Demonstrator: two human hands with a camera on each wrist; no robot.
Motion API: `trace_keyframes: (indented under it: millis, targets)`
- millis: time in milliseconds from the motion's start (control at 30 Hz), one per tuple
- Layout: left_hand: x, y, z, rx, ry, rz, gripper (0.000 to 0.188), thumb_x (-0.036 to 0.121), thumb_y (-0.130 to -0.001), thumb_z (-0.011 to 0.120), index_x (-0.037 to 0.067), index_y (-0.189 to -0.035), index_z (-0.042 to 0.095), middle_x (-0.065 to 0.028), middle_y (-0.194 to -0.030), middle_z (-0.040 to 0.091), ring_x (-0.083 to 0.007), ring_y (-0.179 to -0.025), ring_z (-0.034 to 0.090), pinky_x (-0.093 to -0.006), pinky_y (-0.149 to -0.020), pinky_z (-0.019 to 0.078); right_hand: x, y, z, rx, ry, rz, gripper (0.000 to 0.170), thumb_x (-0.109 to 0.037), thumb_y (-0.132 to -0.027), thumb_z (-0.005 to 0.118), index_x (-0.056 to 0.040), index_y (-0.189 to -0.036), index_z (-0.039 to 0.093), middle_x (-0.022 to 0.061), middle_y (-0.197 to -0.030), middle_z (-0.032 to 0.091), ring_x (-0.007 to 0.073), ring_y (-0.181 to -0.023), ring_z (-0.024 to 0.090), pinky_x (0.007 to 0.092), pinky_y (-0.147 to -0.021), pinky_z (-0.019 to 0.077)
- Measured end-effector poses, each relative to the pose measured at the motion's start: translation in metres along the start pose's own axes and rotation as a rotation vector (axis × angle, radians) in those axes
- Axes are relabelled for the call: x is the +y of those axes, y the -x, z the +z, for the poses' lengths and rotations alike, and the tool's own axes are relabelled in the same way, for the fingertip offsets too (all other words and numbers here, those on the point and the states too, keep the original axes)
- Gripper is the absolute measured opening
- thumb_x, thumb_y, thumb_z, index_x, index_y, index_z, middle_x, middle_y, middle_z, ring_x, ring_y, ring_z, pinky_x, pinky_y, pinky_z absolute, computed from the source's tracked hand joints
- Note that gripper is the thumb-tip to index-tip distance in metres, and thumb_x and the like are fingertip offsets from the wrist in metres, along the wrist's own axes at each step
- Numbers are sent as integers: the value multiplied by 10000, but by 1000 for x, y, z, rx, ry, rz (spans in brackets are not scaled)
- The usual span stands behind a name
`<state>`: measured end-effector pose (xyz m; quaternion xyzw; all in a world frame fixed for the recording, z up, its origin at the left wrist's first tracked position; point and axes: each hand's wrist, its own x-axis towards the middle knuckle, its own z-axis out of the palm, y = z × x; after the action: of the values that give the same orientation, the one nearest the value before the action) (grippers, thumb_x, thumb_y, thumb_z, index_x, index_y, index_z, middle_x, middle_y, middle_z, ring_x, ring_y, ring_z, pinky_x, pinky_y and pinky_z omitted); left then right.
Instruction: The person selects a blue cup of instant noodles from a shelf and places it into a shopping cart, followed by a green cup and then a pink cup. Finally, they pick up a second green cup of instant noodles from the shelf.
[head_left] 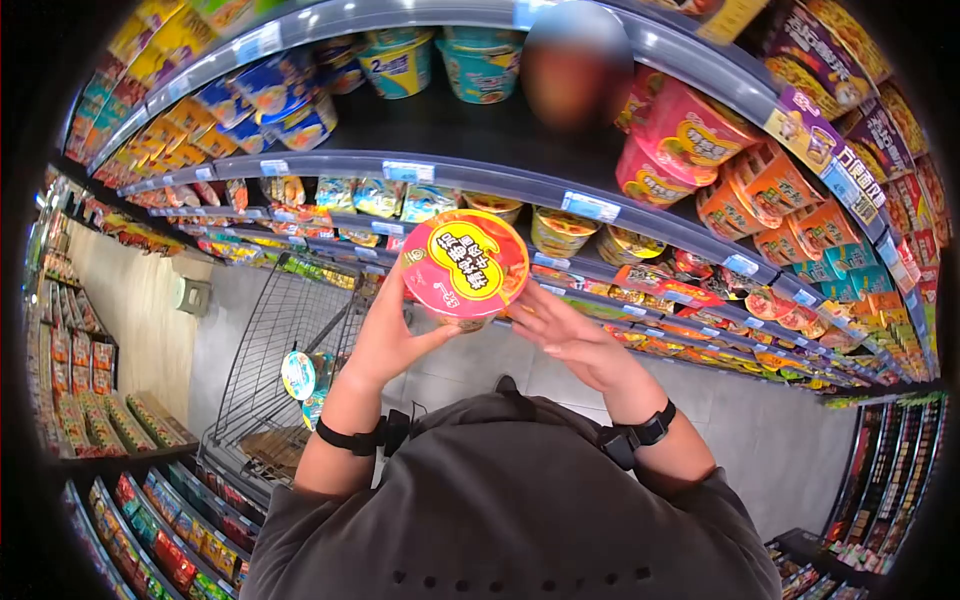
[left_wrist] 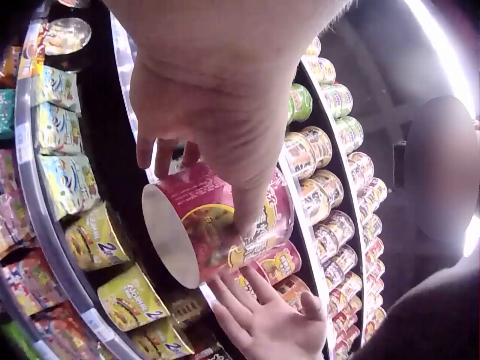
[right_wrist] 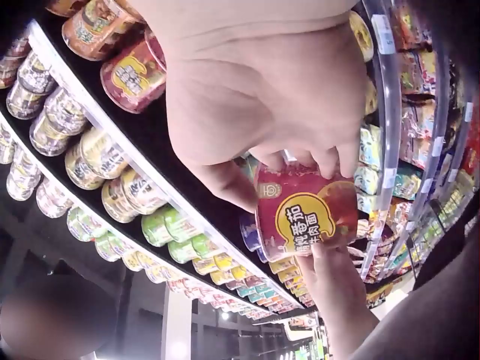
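A red noodle cup with a yellow label, its lid facing up in the head view (head_left: pixel 465 262), is gripped on its left side by the left hand (head_left: pixel 385 335). In the left wrist view the cup (left_wrist: pixel 217 225) lies between the left thumb and fingers (left_wrist: pixel 206 112), its pale base showing. The right hand (head_left: pixel 575 340) is beside the cup's right side with fingers extended, the fingertips at its edge. In the right wrist view the right hand (right_wrist: pixel 270 97) spans the cup (right_wrist: pixel 304 210); whether it bears any weight cannot be told.
Shelves of noodle cups (head_left: pixel 660 150) and packets curve ahead and to the right. A wire shopping cart (head_left: pixel 265 340) holding a blue-and-white cup (head_left: pixel 299 375) stands at the left. Low display racks (head_left: pixel 150 520) lie behind on the left, with grey floor (head_left: pixel 450 370) below the hands.
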<state>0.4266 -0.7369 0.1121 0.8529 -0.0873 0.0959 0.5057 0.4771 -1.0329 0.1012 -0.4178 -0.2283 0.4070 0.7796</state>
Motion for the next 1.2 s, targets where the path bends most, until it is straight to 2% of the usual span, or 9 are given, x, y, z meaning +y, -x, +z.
trace_keyframes:
  millis: [200,367,467,600,733,967,1033,1133,1200]
  targets:
    - [14,-35,41,-12,70,2,1024,144,-699,949,10,-1535,374,-179,-1495,498,-291,-1412,487,-428,-1159,410,-26,26,-28,45,18,-143,919,-144,-927,637,-6,-1665,106,147,-1752,75,368,-1609,115,524,-1276,136]
    - [24,-51,52,-8,149,-38,1020,135,-695,948,12,-1526,367,-172,-1467,509,-273,-1404,490,-428,-1159,406,-35,29,-45,-22,-51,-223,908,-109,-931,621,-6,-1666,97,136,-1757,54,306,-1623,54,490,-1289,88]
    - [23,-67,51,46,88,39,1061,136,-682,955,3,-1529,331,-161,-1469,508,-253,-1358,532,-408,-1123,442,-47,20,-46,-20,-25,-303,906,-125,-906,633,33,-1647,136,173,-1743,90,376,-1609,96,557,-1285,96]
    - [41,-99,51,53,319,-11,1127,117,-690,941,-14,-1569,246,-178,-1506,472,-251,-1361,542,-403,-1118,463,-65,6,-48,11,-8,-390,935,-135,-881,643,40,-1645,134,178,-1742,92,373,-1609,97,551,-1287,85]
    - [35,-137,48,60,250,106,1251,101,-700,926,-25,-1633,103,-197,-1547,442,-271,-1418,488,-423,-1171,410,-87,-8,-54,96,30,-385,984,-143,-850,667,33,-1650,122,177,-1744,89,359,-1613,87,531,-1289,82]
    - [27,-204,47,-10,243,130,1262,152,-701,942,-24,-1634,110,-199,-1535,443,-285,-1411,487,-424,-1180,395,-104,-40,-75,157,87,-409,1054,-141,-838,683,16,-1660,42,162,-1755,0,313,-1625,8,506,-1289,57]
    - [12,-217,47,3,175,165,1215,161,-704,943,-32,-1613,160,-205,-1495,482,-296,-1386,505,-421,-1168,401,-106,-46,-83,131,136,-406,987,-99,-892,630,-34,-1677,34,105,-1764,-52,259,-1625,-20,478,-1289,48]
    - [10,-234,45,-27,79,179,969,193,-701,959,-39,-1455,395,-208,-1366,580,-319,-1281,580,-418,-1106,443,-108,-52,-88,168,131,-392,979,-62,-899,612,-37,-1676,18,103,-1764,-44,246,-1625,-18,472,-1291,49]
    - [13,-239,43,-52,9,166,908,196,-703,960,-37,-1410,441,-205,-1332,600,-323,-1249,601,-418,-1086,459,-105,-56,-91,172,88,-406,979,-48,-901,607,-41,-1676,10,105,-1763,-40,245,-1625,-19,471,-1291,51]
